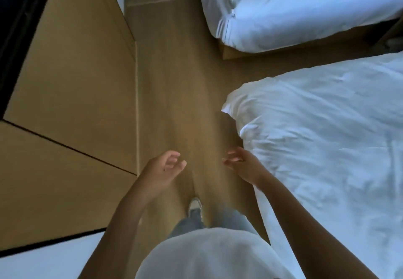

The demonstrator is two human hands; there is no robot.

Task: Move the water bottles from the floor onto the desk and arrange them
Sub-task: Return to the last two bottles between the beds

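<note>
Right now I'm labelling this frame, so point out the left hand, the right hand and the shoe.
left hand (pixel 162 170): head view, on the palm.
right hand (pixel 244 165): head view, on the back of the hand.
shoe (pixel 194 206): head view, on the toe.

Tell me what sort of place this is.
Probably a hotel twin room: two beds with white bedding, one near and one farther, a wood-look floor between them and wood wall panels. Both hands are empty; no bottles show.
</note>
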